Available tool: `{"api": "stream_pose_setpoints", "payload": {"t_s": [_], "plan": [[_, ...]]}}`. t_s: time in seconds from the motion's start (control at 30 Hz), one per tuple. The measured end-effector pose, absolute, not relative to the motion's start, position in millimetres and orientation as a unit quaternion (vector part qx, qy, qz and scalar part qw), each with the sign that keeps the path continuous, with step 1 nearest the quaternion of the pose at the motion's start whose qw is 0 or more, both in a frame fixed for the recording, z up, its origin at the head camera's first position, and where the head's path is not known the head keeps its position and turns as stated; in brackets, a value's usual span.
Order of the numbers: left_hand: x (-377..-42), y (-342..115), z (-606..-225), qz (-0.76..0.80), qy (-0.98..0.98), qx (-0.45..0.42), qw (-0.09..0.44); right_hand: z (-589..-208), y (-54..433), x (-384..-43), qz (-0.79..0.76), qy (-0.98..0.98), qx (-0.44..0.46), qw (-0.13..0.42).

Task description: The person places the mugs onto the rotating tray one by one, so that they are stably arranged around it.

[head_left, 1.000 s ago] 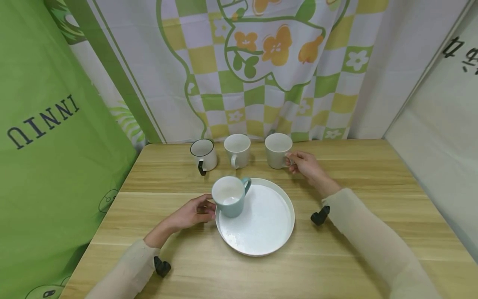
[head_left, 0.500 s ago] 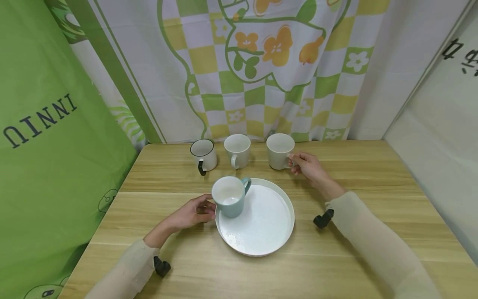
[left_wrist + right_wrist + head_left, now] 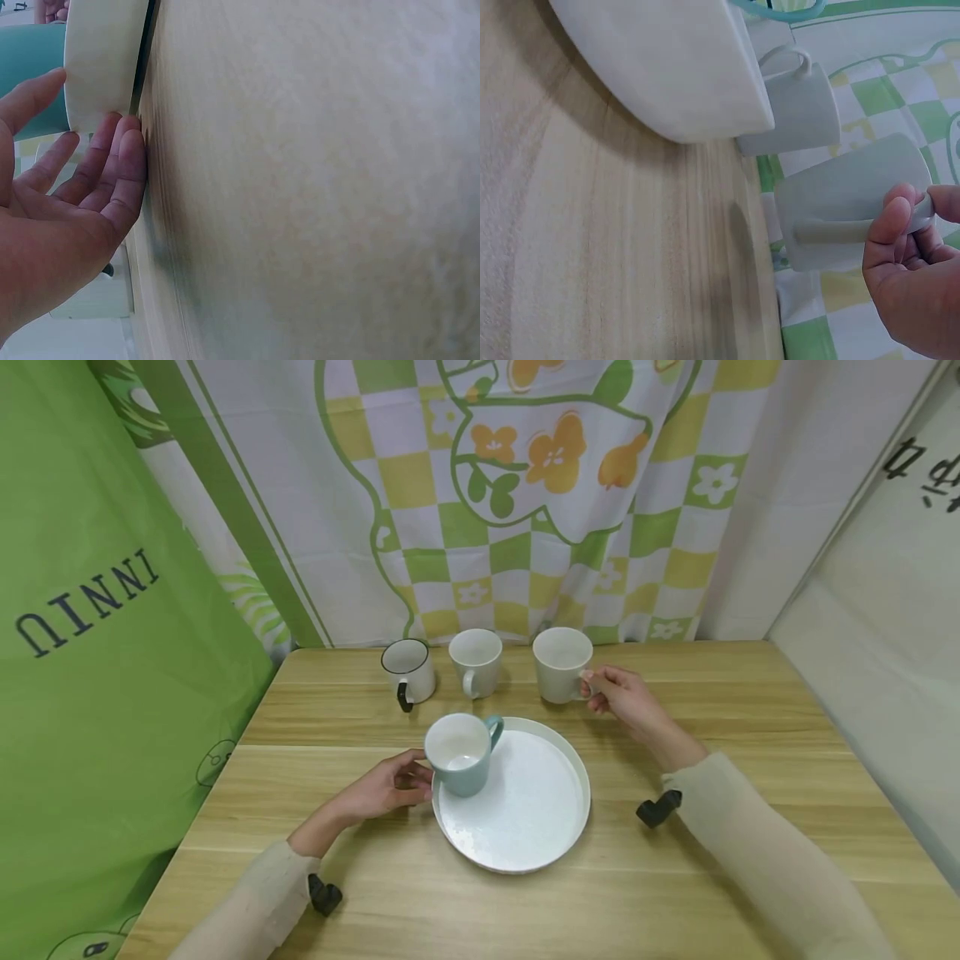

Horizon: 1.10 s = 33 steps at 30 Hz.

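Observation:
My right hand [image 3: 626, 697] pinches the handle of a pale grey-white mug [image 3: 558, 670] at the back of the table. The right wrist view shows thumb and fingers around this handle [image 3: 832, 231], and the mug hangs just over the tabletop. My left hand [image 3: 382, 789] touches the left side of a round white tray [image 3: 525, 810] with loosely extended fingers. Its fingertips meet the tray wall [image 3: 105, 60] in the left wrist view, the thumb lying by the rim. A teal mug [image 3: 465, 772] stands upright on the tray's left part, handle toward the back right.
Left of the held mug stand another pale mug [image 3: 477, 662] and a white mug with a black rim and black handle [image 3: 410, 670]. All rest on a wooden table [image 3: 675, 877]. A checked curtain [image 3: 510, 568] hangs behind, a green cloth [image 3: 112, 693] at left.
My right hand and the mug in it have shifted slightly right and toward me. The left hand, tray and teal mug stay where they were.

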<state>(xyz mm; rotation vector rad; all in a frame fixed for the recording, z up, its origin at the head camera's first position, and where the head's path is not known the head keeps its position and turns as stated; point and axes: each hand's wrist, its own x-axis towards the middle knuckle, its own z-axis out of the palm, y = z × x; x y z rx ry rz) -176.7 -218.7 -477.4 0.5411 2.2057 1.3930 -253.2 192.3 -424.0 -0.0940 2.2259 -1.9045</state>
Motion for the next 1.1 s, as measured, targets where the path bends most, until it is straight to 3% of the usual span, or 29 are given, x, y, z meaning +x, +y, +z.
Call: {"api": "stream_pose_setpoints", "payload": {"t_s": [1.1], "plan": [[-176.1, -218.2, -476.3, 0.508, 0.805, 0.198, 0.236, -403.5, 193.5, -208.9, -0.661, 0.736, -0.068, 0.132]]}}
